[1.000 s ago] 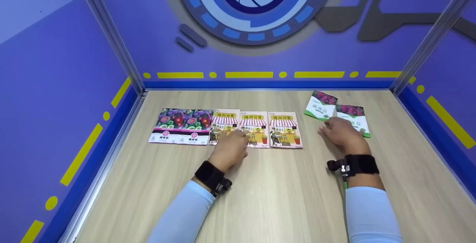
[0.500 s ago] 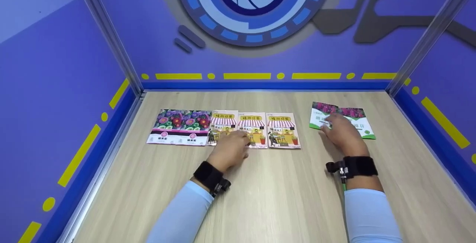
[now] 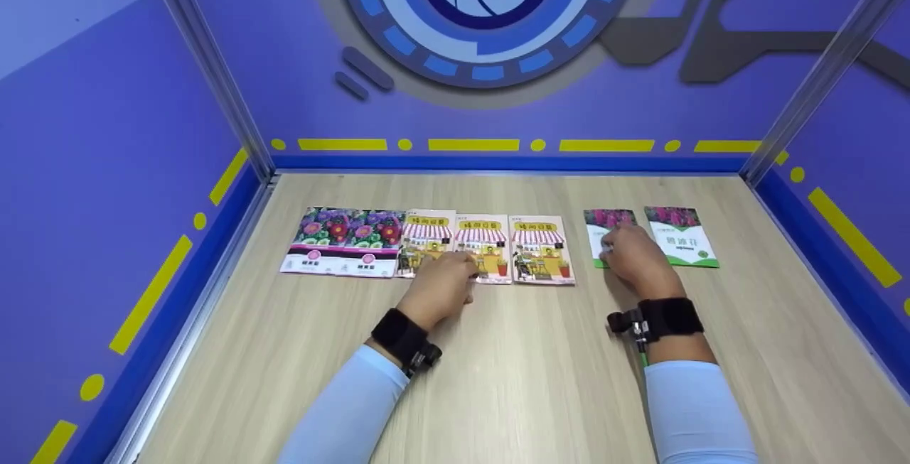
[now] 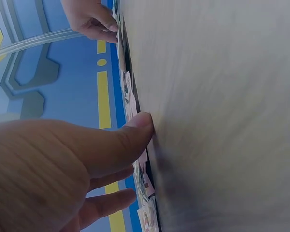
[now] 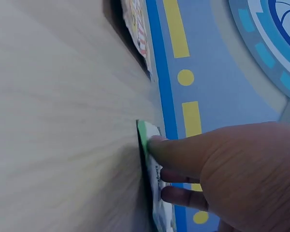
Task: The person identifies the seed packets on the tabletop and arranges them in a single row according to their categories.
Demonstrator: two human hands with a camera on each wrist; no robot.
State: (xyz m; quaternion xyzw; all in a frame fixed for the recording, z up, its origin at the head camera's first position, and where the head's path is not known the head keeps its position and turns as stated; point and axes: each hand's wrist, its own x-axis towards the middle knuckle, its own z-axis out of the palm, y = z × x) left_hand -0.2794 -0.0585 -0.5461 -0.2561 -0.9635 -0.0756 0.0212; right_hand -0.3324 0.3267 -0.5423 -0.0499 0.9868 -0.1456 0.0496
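In the head view my right hand rests on a green-and-white flower seed packet, covering part of its front. The right wrist view shows the thumb and fingertips on that packet's face. Another green-and-white packet lies apart on its right. My left hand rests relaxed over the lower part of two pink packets with a striped shop awning, a left one and a middle one. Beside them lies a third pink packet. Its thumb is near the table in the left wrist view.
Left of the pink packets, two purple-and-red flower packets, one and another, lie side by side, making one row. The wooden table is bounded by blue-purple walls on three sides.
The right hand has turned the left green-and-white packet from tilted to nearly straight and moved it left, so a gap now separates it from its neighbour. The left hand has stayed in place.
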